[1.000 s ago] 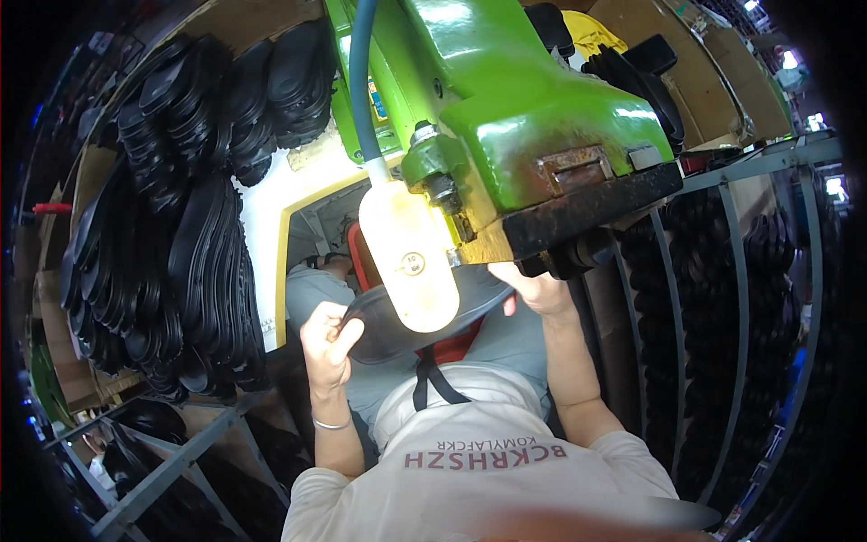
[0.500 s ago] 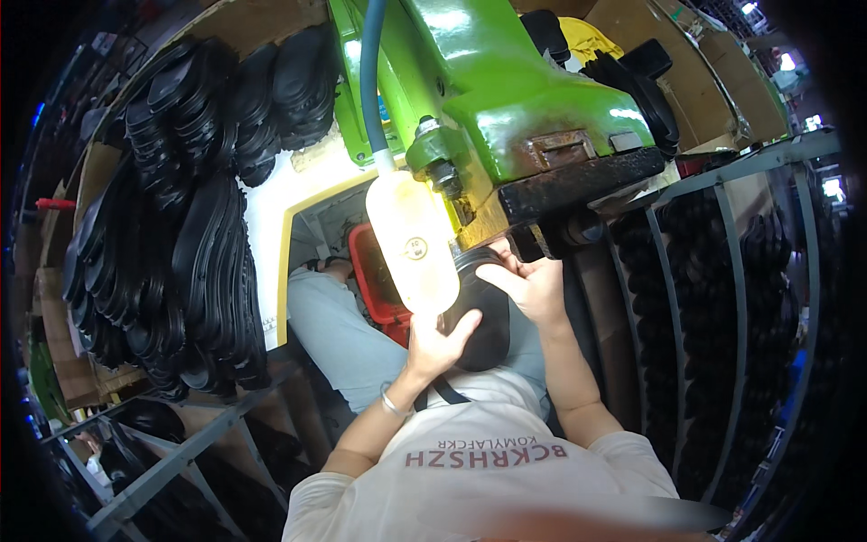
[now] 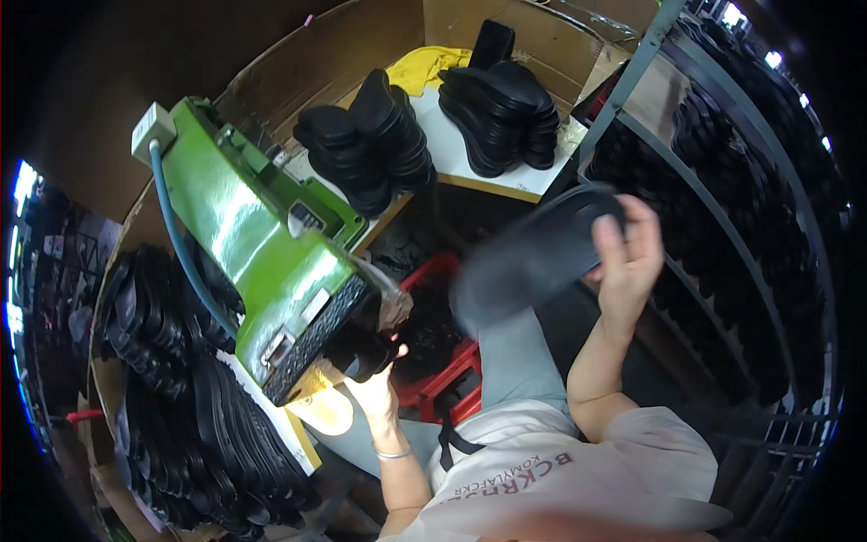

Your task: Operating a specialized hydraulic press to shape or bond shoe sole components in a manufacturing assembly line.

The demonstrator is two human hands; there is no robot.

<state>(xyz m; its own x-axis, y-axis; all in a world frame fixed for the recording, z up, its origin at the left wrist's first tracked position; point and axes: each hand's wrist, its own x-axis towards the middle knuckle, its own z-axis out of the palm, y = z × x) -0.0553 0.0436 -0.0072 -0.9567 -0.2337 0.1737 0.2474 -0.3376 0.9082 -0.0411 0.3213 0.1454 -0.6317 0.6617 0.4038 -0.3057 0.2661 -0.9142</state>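
Observation:
My right hand (image 3: 629, 248) grips one end of a black shoe sole (image 3: 533, 257), thumb on top and fingers round its edge. The sole is held out in the air to the right of a green machine (image 3: 271, 244), its far end blurred by motion. My left hand (image 3: 377, 396) is up under the machine's dark head, beside the glowing lamp (image 3: 323, 411). Its fingers curl round something dark, partly hidden, that I cannot make out. Below and beyond this hand is a red crate (image 3: 470, 366) with dark pieces in it.
Stacked black soles (image 3: 370, 135) stand on a white tabletop (image 3: 461, 158) at the back, with another stack (image 3: 501, 117) to their right. Many soles (image 3: 199, 425) fill the left side. A metal rack (image 3: 704, 235) of soles stands at the right. A yellow cloth (image 3: 424, 68) lies behind.
My right hand has carried the sole away from the machine to the right. My left hand stays near the lamp. The view has swung right, bringing the back table into sight.

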